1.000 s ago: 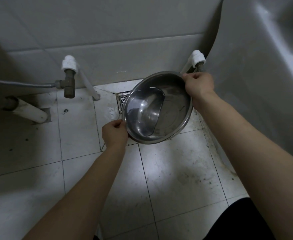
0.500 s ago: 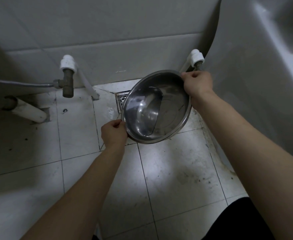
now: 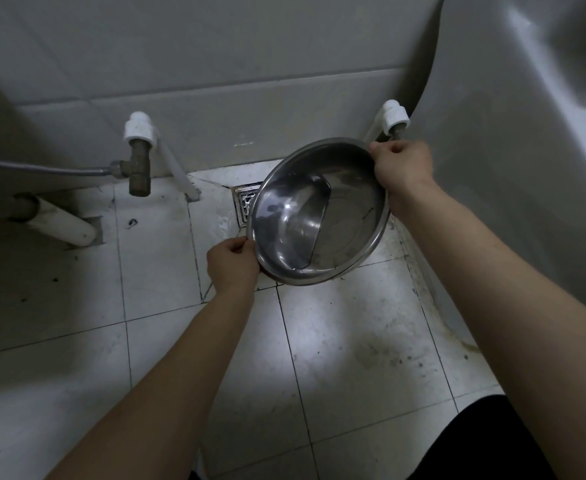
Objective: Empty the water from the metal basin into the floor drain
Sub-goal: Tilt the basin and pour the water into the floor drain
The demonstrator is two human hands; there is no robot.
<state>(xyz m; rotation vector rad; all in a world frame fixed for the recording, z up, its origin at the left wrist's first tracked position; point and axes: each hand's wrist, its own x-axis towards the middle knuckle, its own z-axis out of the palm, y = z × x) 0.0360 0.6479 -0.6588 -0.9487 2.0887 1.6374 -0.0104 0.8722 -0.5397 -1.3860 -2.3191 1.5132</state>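
Observation:
A round metal basin (image 3: 347,216) is held tilted above the tiled floor, its left side lower. Water is pooled in the basin's lower left half. My left hand (image 3: 231,265) grips the rim at the lower left. My right hand (image 3: 402,168) grips the rim at the upper right. The square metal floor drain (image 3: 245,202) lies by the wall, mostly hidden behind the basin's left edge; only its left part shows.
A brass valve with a white cap (image 3: 139,161) and a hose stand at the left wall. A white pipe (image 3: 63,223) enters the floor left of that. Another white pipe fitting (image 3: 393,116) sits behind the basin. A large white ceramic fixture (image 3: 513,140) fills the right side.
The basin and both hands have barely moved; the tilt toward the left has grown slightly and the water sits a little further toward the lower left rim.

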